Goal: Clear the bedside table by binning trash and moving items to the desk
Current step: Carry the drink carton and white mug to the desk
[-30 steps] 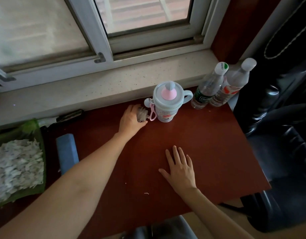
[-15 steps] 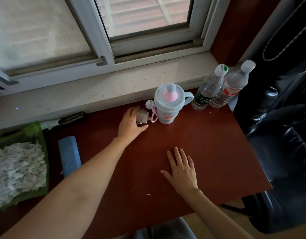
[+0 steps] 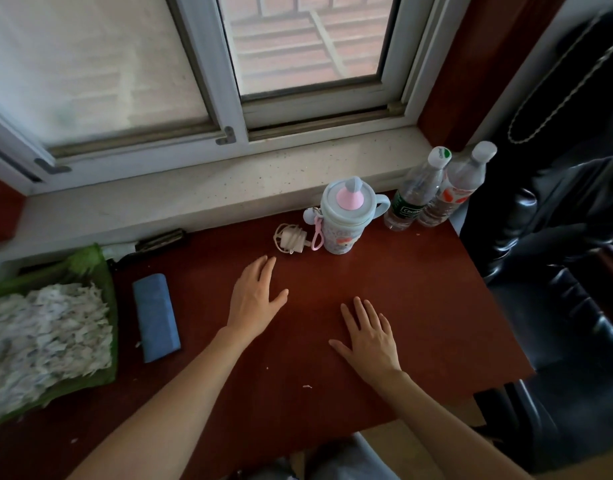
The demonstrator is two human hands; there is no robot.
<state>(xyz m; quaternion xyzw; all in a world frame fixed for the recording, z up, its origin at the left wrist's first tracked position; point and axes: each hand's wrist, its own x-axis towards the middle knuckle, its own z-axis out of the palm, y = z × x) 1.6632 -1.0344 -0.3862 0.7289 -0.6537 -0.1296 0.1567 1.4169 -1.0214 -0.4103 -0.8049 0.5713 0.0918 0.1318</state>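
A white charger plug with its coiled cable lies on the red-brown desk, just left of a pale blue child's cup with a pink spout. My left hand rests flat and open on the desk a little in front of the charger, not touching it. To the right, my right hand lies flat with fingers spread, holding nothing. Two clear plastic bottles stand at the back right corner.
A blue flat case lies left of my left hand. A green bag of shredded white material fills the left edge. A stone windowsill runs along the back. A black chair stands beyond the desk's right edge.
My left hand has let go of the charger beside the cup and drawn back toward me. My right hand has stayed flat on the desk.
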